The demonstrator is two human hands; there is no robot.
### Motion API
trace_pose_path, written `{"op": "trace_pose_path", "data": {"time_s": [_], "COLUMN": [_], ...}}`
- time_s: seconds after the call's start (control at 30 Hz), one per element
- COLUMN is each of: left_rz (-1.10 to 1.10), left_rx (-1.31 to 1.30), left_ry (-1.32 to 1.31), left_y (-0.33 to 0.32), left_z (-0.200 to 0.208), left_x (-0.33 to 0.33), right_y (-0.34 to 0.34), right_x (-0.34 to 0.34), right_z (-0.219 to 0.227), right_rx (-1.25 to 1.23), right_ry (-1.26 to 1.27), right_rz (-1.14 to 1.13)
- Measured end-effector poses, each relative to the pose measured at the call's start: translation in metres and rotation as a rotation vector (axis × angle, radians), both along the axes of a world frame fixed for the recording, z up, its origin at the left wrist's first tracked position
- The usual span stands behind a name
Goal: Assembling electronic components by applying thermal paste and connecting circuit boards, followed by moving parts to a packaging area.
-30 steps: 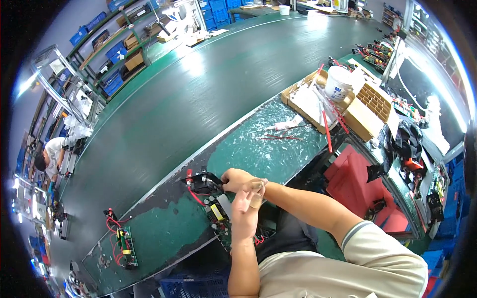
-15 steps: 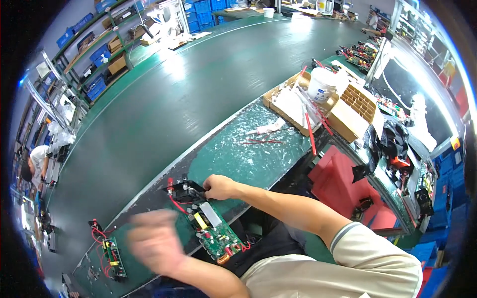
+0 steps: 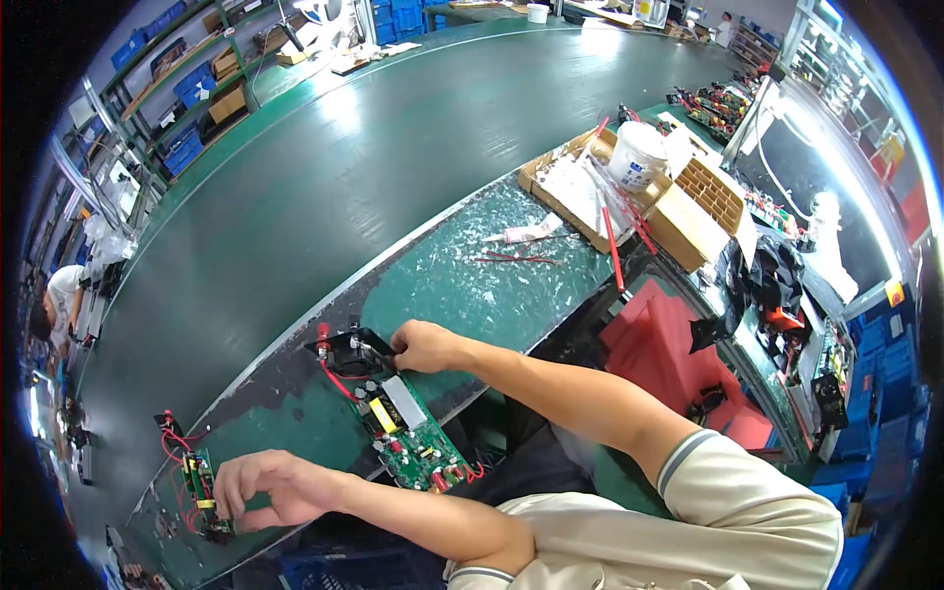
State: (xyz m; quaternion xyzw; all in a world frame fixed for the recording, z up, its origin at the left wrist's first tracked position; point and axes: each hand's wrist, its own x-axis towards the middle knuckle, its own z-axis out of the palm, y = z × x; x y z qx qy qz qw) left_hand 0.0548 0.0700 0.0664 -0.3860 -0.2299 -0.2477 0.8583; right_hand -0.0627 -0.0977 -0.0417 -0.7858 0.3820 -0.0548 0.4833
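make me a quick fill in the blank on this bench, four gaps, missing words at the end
The panel at the right hand is coloured ____. The wire from the panel toward the larger board is coloured ____. The smaller board, at the left hand, lies to the larger one's ____. The bucket is coloured ____.

Missing words: black; red; left; white

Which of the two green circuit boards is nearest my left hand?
The narrower-looking board, farther left, with your left hand at its edge. The wider-looking board lies beside the black panel at your right hand.
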Motion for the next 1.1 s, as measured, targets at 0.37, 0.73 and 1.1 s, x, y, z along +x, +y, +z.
{"op": "trace_pose_path", "data": {"time_s": [0.37,0.73,1.1], "left_rz": [-0.525,-0.15,0.004], "left_rx": [0.658,0.481,0.497], "left_ry": [-0.429,-0.479,-0.506], "left_y": [-0.078,-0.073,-0.028], "left_z": [0.002,0.14,0.163], "left_x": [-0.045,0.09,0.099], "right_y": [0.009,0.183,0.248], "right_x": [-0.001,-0.025,-0.045], "right_z": [-0.021,0.059,0.038], "right_rx": [-0.33,1.109,1.641], "right_ry": [-0.139,-1.073,-0.88], "right_rz": [-0.092,0.241,0.422]}}
